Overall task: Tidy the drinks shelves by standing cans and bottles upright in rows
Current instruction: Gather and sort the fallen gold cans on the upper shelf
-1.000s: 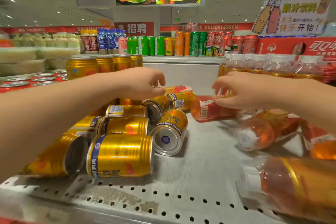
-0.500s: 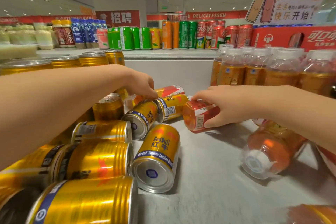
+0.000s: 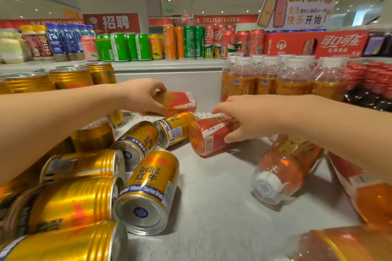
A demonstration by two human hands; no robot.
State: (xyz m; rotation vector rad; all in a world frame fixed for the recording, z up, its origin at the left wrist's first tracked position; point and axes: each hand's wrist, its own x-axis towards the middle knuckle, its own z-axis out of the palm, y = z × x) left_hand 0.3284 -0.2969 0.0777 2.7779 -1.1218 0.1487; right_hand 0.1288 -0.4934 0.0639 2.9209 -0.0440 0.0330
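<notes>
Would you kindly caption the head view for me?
Left hand holds the rear red drink, right hand the front red bottle, beside toppled gold cans.

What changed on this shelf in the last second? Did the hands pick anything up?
The left hand moved from the gold cans to the back of the shelf and took hold of a red-labelled bottle lying there. The right hand reached in and gripped a second red bottle, which is still on its side. The cans and the orange bottle lie tipped as before.
</notes>
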